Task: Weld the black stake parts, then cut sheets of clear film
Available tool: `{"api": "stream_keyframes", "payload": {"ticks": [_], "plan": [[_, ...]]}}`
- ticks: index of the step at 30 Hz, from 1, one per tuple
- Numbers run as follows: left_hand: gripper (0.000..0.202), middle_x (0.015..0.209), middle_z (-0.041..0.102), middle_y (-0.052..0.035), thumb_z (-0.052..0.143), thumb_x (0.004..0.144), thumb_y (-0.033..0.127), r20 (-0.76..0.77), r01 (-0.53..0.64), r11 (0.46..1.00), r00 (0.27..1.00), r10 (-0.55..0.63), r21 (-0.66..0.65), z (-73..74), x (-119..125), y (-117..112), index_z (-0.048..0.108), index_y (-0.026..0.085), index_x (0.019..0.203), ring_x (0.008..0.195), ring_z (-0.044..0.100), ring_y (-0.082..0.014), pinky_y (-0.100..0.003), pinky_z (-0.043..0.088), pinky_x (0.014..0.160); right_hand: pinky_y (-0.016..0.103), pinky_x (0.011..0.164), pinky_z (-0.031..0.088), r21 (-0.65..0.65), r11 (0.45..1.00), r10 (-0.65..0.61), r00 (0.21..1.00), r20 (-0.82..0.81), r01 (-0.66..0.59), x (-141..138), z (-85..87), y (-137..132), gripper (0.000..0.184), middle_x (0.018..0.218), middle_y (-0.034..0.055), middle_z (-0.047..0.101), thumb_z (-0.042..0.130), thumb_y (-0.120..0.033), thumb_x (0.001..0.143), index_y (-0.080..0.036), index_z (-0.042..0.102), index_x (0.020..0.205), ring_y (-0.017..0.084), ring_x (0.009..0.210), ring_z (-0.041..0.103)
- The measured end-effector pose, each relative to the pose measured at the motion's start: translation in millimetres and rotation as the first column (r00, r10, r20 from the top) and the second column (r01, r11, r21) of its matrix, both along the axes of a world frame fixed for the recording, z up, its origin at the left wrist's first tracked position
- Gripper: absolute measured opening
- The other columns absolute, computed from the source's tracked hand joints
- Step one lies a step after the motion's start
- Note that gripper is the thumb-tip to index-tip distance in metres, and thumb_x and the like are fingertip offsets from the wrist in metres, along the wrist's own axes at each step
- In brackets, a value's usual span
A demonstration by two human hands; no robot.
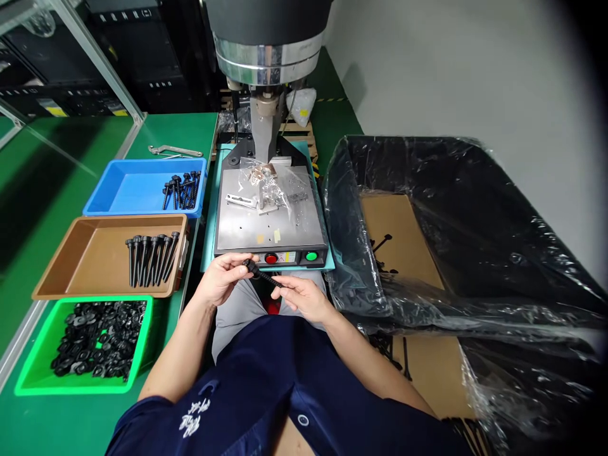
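A black screw-like part [262, 275] spans the gap between my two hands, just in front of the press machine's base. My left hand [223, 277] pinches its head end, fingers closed round it. My right hand [304, 296] grips the thin shaft end with its fingertips. Both hands hover over my lap, below the machine's red button [271, 258] and green button [311, 256].
On the left stand a green tray [33, 370] of several small black pieces, a brown tray [71, 253] with a row of black screws, and a blue tray [123, 190] with more. A cardboard box [399, 234] lined with black plastic sits at right. The press machine [268, 57] rises ahead.
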State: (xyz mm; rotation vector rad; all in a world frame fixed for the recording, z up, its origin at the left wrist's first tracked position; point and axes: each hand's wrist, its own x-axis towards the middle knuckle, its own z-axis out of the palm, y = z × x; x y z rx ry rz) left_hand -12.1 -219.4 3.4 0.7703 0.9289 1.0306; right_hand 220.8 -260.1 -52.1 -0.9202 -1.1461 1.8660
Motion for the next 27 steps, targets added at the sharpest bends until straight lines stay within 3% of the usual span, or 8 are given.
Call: {"api": "stream_keyframes", "payload": {"ticks": [9, 12, 17, 24, 27], "plan": [[0.032, 0.102, 0.079, -0.0071, 0.091, 0.067, 0.028, 0.173, 0.081, 0.996, 0.982, -0.074, -0.036, 2.3, 5, 1, 0.079, 0.021, 0.096, 0.092, 0.075, -0.0211, -0.030, 0.061, 0.078, 0.022, 0.045, 0.024, -0.264, 0.956, 0.028, 0.934, -0.357, -0.130, -17, -6.4, -12, 0.039, 0.084, 0.0050, 0.075, 0.079, -0.041, 0.081, -0.022, 0.073, 0.114, 0.003, 0.043, 0.039], [0.030, 0.106, 0.078, -0.0065, 0.089, 0.070, 0.029, 0.210, 0.109, 0.993, 0.973, -0.097, -0.047, -0.4, 5, 0, 0.079, 0.022, 0.098, 0.093, 0.075, -0.0209, -0.029, 0.061, 0.077, 0.022, 0.046, 0.026, -0.247, 0.966, -0.007, 0.940, -0.340, -0.082, -22, -10.6, -15, 0.039, 0.084, 0.0044, 0.075, 0.077, -0.042, 0.082, -0.022, 0.072, 0.115, 0.003, 0.043, 0.040], [0.030, 0.109, 0.077, -0.0067, 0.087, 0.072, 0.026, 0.200, 0.118, 0.990, 0.975, -0.101, -0.074, -3.4, 2, 1, 0.078, 0.022, 0.101, 0.096, 0.075, -0.0220, -0.031, 0.061, 0.080, 0.026, 0.048, 0.033, -0.083, 0.991, -0.117, 0.987, -0.109, 0.109, -22, -9.0, -18, 0.040, 0.092, 0.0056, 0.076, 0.070, -0.042, 0.088, -0.021, 0.069, 0.122, 0.006, 0.048, 0.044], [0.033, 0.110, 0.077, -0.0045, 0.088, 0.071, 0.032, 0.187, 0.112, 0.988, 0.978, -0.091, -0.106, -9.1, 7, 2, 0.078, 0.026, 0.101, 0.095, 0.075, -0.0233, -0.034, 0.062, 0.078, 0.023, 0.045, 0.024, -0.288, 0.957, -0.116, 0.943, -0.312, 0.022, -28, -7.8, -20, 0.039, 0.082, 0.0036, 0.075, 0.077, -0.042, 0.081, -0.022, 0.069, 0.114, 0.003, 0.042, 0.037], [0.037, 0.114, 0.076, -0.0065, 0.085, 0.075, 0.035, 0.025, -0.011, 0.999, 1.000, 0.010, 0.035, -15.1, 17, -3, 0.076, 0.027, 0.110, 0.097, 0.074, -0.0241, -0.038, 0.060, 0.085, 0.023, 0.045, 0.025, -0.286, 0.955, -0.171, 0.934, -0.315, 0.078, -33, -10.1, -20, 0.040, 0.082, 0.0035, 0.075, 0.078, -0.043, 0.081, -0.022, 0.068, 0.113, 0.004, 0.041, 0.040]]}}
